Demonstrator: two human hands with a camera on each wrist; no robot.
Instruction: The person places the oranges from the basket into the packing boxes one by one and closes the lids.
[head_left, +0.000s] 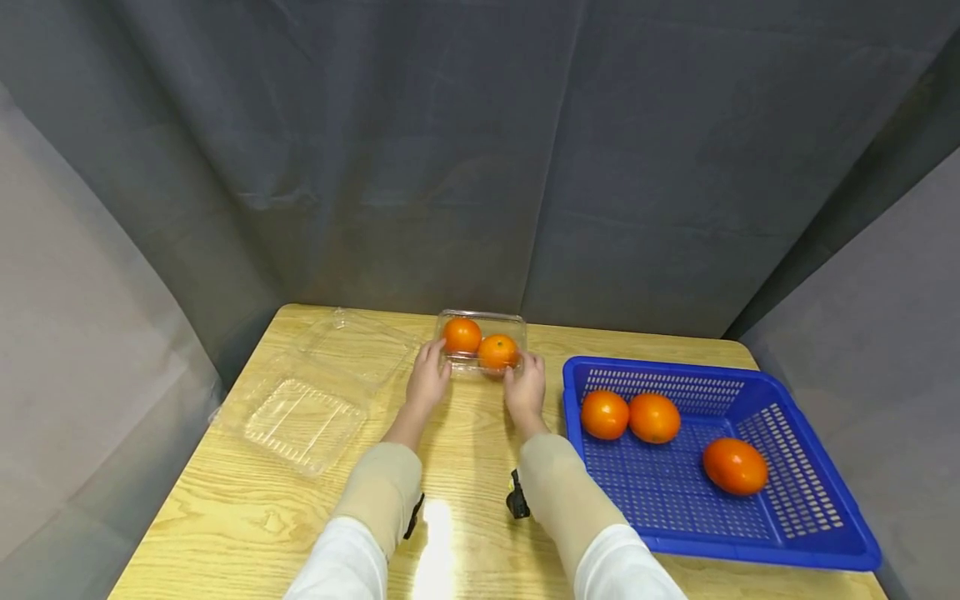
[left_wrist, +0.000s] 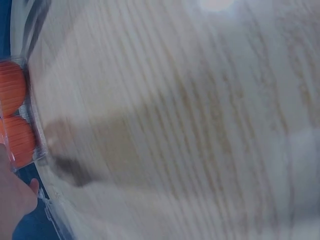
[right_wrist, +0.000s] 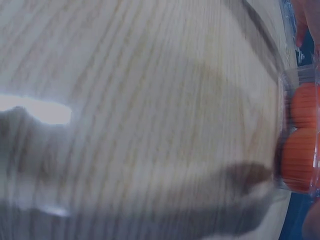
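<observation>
A small clear plastic box [head_left: 483, 319] sits at the back middle of the wooden table [head_left: 247, 517] with two oranges [head_left: 462, 335] [head_left: 498, 351] inside. My left hand [head_left: 427, 379] rests against its left side, fingers fairly straight. On the other side, my right hand [head_left: 527, 387] touches the right front corner. The box lies between both hands. The blurred left wrist view shows the same oranges [left_wrist: 20, 140] behind the clear wall, with part of my hand [left_wrist: 12, 200] below. In the right wrist view the oranges [right_wrist: 299, 159] sit at the right edge.
A blue plastic basket [head_left: 757, 552] stands on the right and holds three oranges [head_left: 604, 414] [head_left: 654, 417] [head_left: 735, 466]. An open empty clear clamshell [head_left: 303, 421] lies on the left, its other half [head_left: 352, 346] behind. Grey curtains close off the back and sides.
</observation>
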